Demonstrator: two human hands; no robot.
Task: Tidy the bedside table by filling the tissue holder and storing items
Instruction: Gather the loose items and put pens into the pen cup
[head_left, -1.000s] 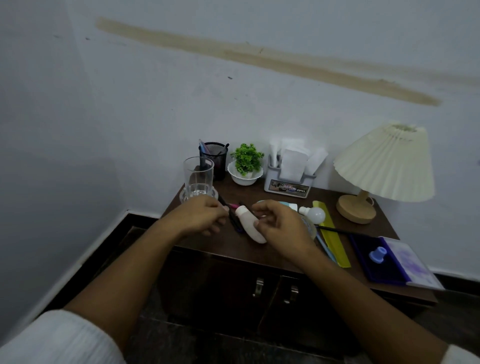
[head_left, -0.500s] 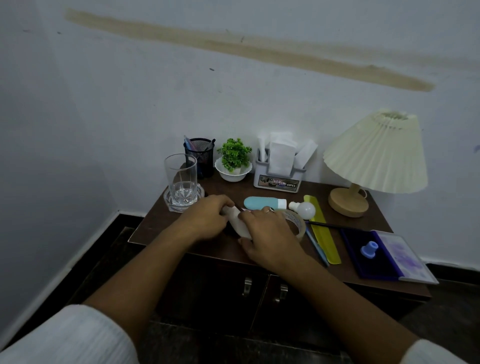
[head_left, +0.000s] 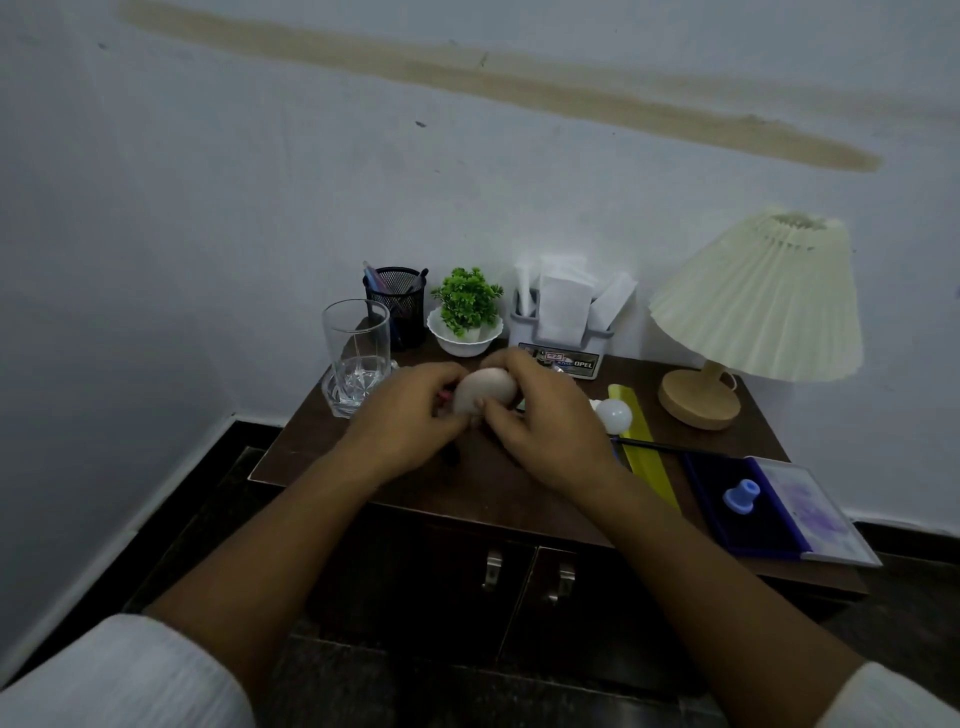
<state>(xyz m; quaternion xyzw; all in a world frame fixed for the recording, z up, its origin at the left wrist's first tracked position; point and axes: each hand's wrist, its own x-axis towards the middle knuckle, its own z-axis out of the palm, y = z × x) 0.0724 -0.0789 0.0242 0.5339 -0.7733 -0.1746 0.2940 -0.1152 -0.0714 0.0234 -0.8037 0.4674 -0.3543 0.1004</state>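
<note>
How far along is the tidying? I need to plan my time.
Done: the grey tissue holder already stands full of white tissues. In hand: both the left hand and right hand grip a small white bottle. Left: the yellow ruler and white bulb.

Left hand (head_left: 410, 415), right hand (head_left: 540, 421) clasp pale bottle (head_left: 485, 396) above table (head_left: 415, 483).

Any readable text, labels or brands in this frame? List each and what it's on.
"OPEL" – on the printed label across the front of the tissue holder, right end of the label.
Rest of that label: a small logo and graphics, too blurred to read; its left end is hidden behind the right hand.
Purple-printed sheet at the table's right edge: blurred marks, not legible.
No text visible on anything else.
</note>
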